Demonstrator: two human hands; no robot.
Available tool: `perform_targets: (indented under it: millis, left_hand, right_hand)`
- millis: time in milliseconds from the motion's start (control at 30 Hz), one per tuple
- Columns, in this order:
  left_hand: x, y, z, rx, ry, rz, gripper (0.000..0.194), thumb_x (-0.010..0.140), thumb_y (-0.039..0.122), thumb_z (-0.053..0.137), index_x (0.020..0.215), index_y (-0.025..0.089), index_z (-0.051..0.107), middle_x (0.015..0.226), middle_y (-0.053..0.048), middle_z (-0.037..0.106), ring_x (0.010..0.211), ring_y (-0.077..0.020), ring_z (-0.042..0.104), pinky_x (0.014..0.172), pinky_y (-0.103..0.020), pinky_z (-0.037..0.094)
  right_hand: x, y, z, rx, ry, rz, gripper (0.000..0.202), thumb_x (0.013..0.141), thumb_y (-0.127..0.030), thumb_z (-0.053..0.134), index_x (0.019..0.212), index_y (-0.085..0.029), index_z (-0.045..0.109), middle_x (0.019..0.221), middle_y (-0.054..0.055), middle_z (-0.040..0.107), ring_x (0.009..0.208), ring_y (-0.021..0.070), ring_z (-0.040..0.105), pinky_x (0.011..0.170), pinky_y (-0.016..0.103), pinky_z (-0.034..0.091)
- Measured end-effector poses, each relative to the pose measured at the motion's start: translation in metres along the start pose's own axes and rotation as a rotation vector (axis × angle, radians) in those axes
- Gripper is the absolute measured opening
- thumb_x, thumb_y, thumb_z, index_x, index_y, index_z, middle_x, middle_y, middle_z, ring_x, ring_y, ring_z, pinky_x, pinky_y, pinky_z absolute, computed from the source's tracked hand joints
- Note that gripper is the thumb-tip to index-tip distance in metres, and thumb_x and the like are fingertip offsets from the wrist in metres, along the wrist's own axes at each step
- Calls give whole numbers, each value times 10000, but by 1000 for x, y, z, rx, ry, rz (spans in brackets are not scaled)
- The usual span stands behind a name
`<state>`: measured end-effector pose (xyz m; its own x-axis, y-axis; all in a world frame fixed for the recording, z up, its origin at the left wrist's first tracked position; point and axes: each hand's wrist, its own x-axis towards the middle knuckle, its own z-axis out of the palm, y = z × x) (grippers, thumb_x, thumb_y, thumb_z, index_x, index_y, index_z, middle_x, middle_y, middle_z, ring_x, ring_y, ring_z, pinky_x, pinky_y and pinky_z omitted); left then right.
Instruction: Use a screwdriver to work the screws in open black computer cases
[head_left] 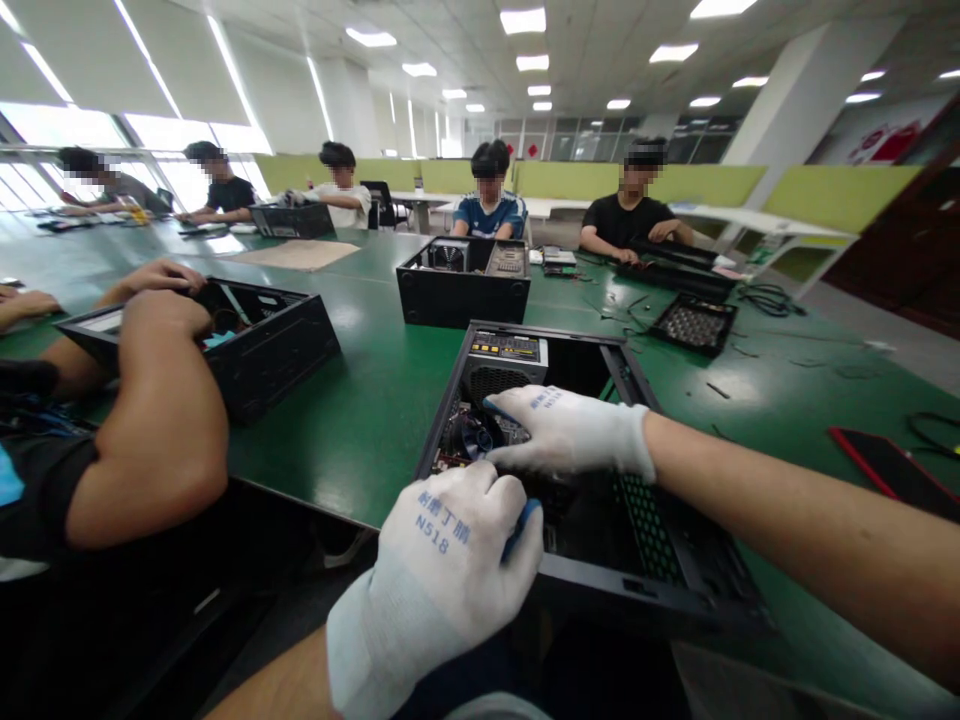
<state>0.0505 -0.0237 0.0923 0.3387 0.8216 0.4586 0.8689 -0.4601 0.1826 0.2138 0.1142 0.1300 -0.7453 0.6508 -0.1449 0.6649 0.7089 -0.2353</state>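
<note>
An open black computer case lies on the table before me, its inside facing up. A power supply with a yellow-marked label sits at its far left, and a CPU fan shows just nearer. My right hand, in a white glove with blue fingertips, reaches over the inside beside the fan; thumb and fingers are apart. At the near left corner of the case is my left hand, gloved alike, with fingers curled inward and thumb bent toward them. Whatever lies between those fingers is hidden by the hand.
Another open case stands just beyond mine. To the left, a co-worker's arms reach into a case. A black fan-like part, cables and a black red-edged panel lie at right. Several people sit across the green table.
</note>
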Motion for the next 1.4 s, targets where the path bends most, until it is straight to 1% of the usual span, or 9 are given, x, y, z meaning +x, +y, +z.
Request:
perform_targets:
  millis: [100,233,367,500,633,800,1000,1200,1400]
  left_hand:
    - [0,0,-1,-4,-13,-12,257,1026,360,471,796,257,520,788,-15,628,706,-231,645,642,-389,458]
    - [-1,-1,-1,-30,-6,-4,252,1034,365,466,813,258,521,791,-9,630,727,-228,646,643,-384,451]
    - [-1,0,0,-28,-20,-22,271,1037,376,459,802,256,523,790,-15,635,746,-231,659,679,-386,466]
    - [-1,0,0,-21,-46,-32,277,1034,374,459,793,257,528,786,-20,634,741,-240,664,679,-400,470]
    - [-1,0,-1,-38,-47,-30,259,1035,386,457,823,262,539,816,-18,635,751,-243,656,671,-409,467]
    - [-1,-2,0,-50,-29,-2,243,1044,372,450,844,267,540,829,-15,623,747,-240,621,652,-405,437]
    - [-2,-3,1,-46,4,14,233,1044,365,464,841,268,522,822,-9,607,751,-233,603,659,-399,411]
    - [-1,-2,-1,-51,18,40,221,1031,347,499,828,263,510,809,-2,606,741,-223,601,646,-383,397]
    - [0,-2,-1,-36,25,35,230,1022,346,509,807,266,512,782,2,603,715,-226,602,625,-388,403]
  right_hand:
    - [28,1,3,59,-168,94,983,835,-745,647,1543,-89,464,1490,231,587,1349,383,588,1102,435,486]
    - [44,0,7,119,-243,183,843,880,-811,493,1355,-121,596,1291,208,711,1146,362,702,957,417,543]
    - [49,-4,17,104,-242,250,846,797,-751,639,1355,-120,560,1279,217,711,1121,364,707,916,406,545]
    - [45,-8,20,96,-129,270,778,746,-690,693,1284,-137,589,1239,197,725,1088,349,713,874,386,552]
    - [29,-3,8,2,-26,282,752,743,-714,666,1241,-153,607,1142,167,749,1004,329,728,823,377,557]
    - [3,22,-8,-202,-47,372,732,756,-716,640,1204,-138,644,1150,189,739,1032,353,721,879,415,557]
    - [-8,38,-1,-450,-74,454,730,722,-620,705,1201,-69,681,1180,252,715,1085,390,710,912,445,563]
    - [14,50,1,-540,-101,529,733,761,-483,740,1319,-15,654,1279,290,688,1139,397,702,913,436,574]
    - [26,68,-2,-499,-189,450,361,820,-270,729,1130,-94,787,1154,220,772,1092,340,740,908,398,581]
